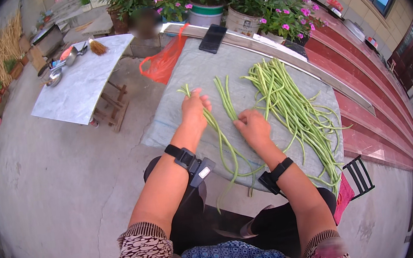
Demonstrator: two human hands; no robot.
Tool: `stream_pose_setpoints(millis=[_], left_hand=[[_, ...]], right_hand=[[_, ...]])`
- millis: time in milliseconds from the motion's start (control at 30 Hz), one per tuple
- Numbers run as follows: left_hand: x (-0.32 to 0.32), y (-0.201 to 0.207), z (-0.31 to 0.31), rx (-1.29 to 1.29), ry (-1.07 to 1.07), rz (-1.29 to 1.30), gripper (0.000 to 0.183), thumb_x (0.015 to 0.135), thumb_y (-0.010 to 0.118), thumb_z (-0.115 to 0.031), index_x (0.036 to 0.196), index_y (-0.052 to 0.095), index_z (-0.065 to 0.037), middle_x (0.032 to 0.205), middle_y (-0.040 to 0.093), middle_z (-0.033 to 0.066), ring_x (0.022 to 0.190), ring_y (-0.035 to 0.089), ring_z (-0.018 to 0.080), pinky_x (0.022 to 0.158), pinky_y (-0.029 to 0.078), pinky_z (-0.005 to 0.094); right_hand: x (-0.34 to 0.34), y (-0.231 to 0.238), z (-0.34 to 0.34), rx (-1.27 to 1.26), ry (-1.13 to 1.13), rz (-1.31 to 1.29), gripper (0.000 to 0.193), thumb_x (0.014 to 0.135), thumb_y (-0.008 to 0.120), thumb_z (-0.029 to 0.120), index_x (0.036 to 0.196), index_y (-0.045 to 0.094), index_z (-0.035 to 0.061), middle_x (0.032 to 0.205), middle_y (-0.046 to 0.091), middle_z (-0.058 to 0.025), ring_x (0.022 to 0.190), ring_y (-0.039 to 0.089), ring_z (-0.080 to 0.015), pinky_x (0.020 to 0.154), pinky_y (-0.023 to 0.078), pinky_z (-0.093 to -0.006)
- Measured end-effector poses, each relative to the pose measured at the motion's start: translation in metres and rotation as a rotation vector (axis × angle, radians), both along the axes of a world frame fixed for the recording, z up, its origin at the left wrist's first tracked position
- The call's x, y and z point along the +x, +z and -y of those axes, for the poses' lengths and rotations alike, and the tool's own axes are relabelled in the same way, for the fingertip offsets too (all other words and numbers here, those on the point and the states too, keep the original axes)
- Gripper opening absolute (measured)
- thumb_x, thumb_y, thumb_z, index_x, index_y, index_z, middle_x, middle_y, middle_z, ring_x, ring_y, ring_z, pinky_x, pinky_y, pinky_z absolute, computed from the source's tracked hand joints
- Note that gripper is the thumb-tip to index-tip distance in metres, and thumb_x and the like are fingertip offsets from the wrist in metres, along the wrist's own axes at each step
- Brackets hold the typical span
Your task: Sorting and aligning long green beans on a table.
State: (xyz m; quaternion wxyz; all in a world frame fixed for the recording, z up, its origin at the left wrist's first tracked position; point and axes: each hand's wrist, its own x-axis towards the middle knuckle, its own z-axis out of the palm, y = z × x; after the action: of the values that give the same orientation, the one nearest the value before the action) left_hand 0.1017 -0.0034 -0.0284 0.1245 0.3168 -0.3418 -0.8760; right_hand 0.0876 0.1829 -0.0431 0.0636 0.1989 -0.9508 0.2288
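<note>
My left hand (195, 112) is closed around a few long green beans (223, 140). Their tips poke out above the fingers, and their long ends trail down past the table's near edge. To its right, my right hand (254, 127) has its fingers curled at the lower part of a small bunch of long beans (224, 96) lying on the cloth; the fingertips are partly hidden. A large heap of long beans (285, 98) spreads over the right side of the table, beside my right hand. Both wrists wear black straps with small devices.
A grey cloth (164, 118) covers the table. At its far edge lie a black phone (213, 38) and an orange-red plastic bag (164, 59). Potted flowers (283, 21) stand behind, red steps (367, 94) to the right. A marble-topped table (78, 88) with bowls and a brush stands left.
</note>
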Motion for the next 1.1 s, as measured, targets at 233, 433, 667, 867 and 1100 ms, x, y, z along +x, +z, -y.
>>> stream_pose_setpoints(millis=[233, 433, 667, 867, 1100], left_hand=[[-0.009, -0.004, -0.003, -0.006, -0.181, -0.102, 0.035, 0.096, 0.041, -0.023, 0.127, 0.038, -0.006, 0.118, 0.051, 0.0193, 0.094, 0.056, 0.0279, 0.077, 0.049, 0.0394], [-0.011, -0.005, -0.003, 0.031, -0.210, -0.130, 0.042, 0.097, 0.037, -0.025, 0.132, 0.031, -0.003, 0.130, 0.042, 0.0219, 0.110, 0.051, 0.0355, 0.090, 0.045, 0.0426], [-0.008, 0.004, -0.005, 0.212, -0.204, -0.171, 0.040, 0.099, 0.029, -0.025, 0.132, 0.030, -0.001, 0.130, 0.041, 0.0224, 0.110, 0.052, 0.0344, 0.091, 0.045, 0.0422], [-0.007, 0.004, -0.002, 0.155, -0.180, -0.203, 0.033, 0.099, 0.032, -0.024, 0.122, 0.038, -0.002, 0.117, 0.051, 0.0175, 0.097, 0.057, 0.0290, 0.081, 0.050, 0.0396], [-0.010, -0.009, 0.005, 0.137, -0.191, -0.219, 0.018, 0.094, 0.045, -0.021, 0.100, 0.046, -0.004, 0.084, 0.051, 0.0087, 0.070, 0.057, 0.0220, 0.065, 0.051, 0.0372]], right_hand=[[-0.018, -0.002, -0.014, -0.344, -0.148, 0.129, 0.020, 0.078, 0.063, 0.027, 0.086, 0.063, 0.0082, 0.078, 0.064, -0.0077, 0.066, 0.060, -0.0225, 0.063, 0.046, -0.0345], [0.007, 0.009, -0.019, -0.722, 0.087, 0.272, 0.012, 0.082, 0.064, 0.013, 0.087, 0.061, 0.0034, 0.071, 0.057, 0.0014, 0.063, 0.050, -0.0073, 0.060, 0.042, -0.0225], [0.034, 0.020, -0.021, -0.680, 0.223, 0.274, 0.010, 0.082, 0.063, 0.009, 0.088, 0.060, 0.0014, 0.081, 0.054, -0.0021, 0.069, 0.051, -0.0078, 0.064, 0.044, -0.0222], [0.037, 0.019, -0.024, -0.567, 0.292, 0.257, 0.012, 0.081, 0.063, 0.009, 0.089, 0.059, 0.0007, 0.083, 0.054, -0.0058, 0.072, 0.055, -0.0129, 0.067, 0.046, -0.0253], [0.028, 0.010, -0.026, -0.451, 0.279, 0.246, 0.015, 0.083, 0.061, 0.016, 0.090, 0.060, 0.0029, 0.084, 0.057, -0.0086, 0.074, 0.057, -0.0177, 0.067, 0.046, -0.0289]])
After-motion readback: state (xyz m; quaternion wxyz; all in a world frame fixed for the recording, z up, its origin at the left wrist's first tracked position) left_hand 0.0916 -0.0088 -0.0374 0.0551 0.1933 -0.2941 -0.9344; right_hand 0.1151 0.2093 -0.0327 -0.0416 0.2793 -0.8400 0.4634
